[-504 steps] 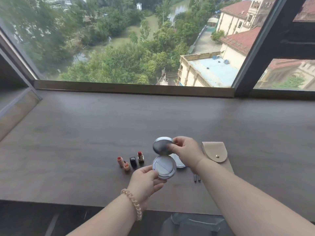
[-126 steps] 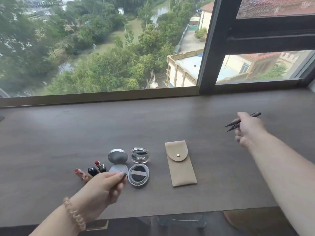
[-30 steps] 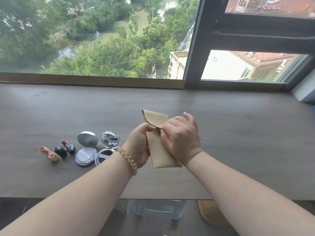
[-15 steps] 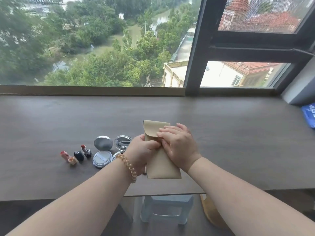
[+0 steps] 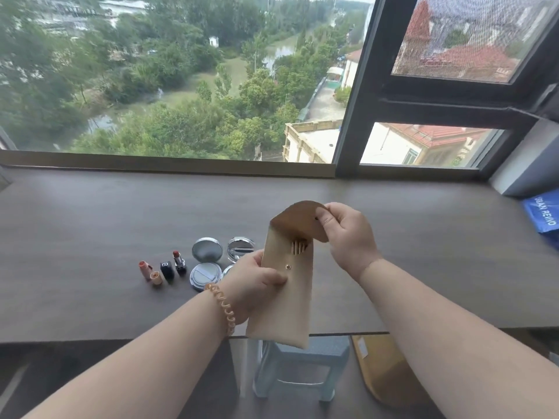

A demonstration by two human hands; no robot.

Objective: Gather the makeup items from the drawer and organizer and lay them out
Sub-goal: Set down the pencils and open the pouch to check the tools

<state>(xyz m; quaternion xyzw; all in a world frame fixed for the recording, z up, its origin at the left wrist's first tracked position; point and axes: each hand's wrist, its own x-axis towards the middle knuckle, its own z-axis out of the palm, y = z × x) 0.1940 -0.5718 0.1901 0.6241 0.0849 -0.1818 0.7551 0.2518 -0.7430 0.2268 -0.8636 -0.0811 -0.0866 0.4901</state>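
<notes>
**A:** Where is the pouch, and which way does it run?

**B:** A tan pouch [image 5: 282, 300] is held in the air above the near edge of the dark desk [image 5: 423, 252]. Its long axis runs nearly upright, mouth at the top and tilted slightly away from the wearer, closed bottom hanging past the desk edge. The flap [image 5: 298, 213] is lifted open. Slim gold-tipped ends [image 5: 298, 247] show in the mouth; they may be brush handles, but the view is too small to be sure.

**A:** What are the hands doing?

**B:** The left hand [image 5: 255, 281] grasps the pouch body at mid-height, thumb across the front just beside the snap stud [image 5: 288, 267]. The right hand [image 5: 346, 232] pinches the flap's free edge between thumb and fingers, holding it up and back. The right hand is nearer the mouth, so it seems best placed to let go of the flap and draw the contents up and out along the pouch's length.

**A:** What lies around it?

**B:** On the desk to the left sit two open compacts [image 5: 207, 261], the nearer partly hidden behind the left hand, then lipsticks [image 5: 169, 267] farther left. To the right the desk is bare as far as a blue bag [image 5: 544, 214] at the far edge. A stool [image 5: 298, 370] stands below the desk edge, under the pouch.
</notes>
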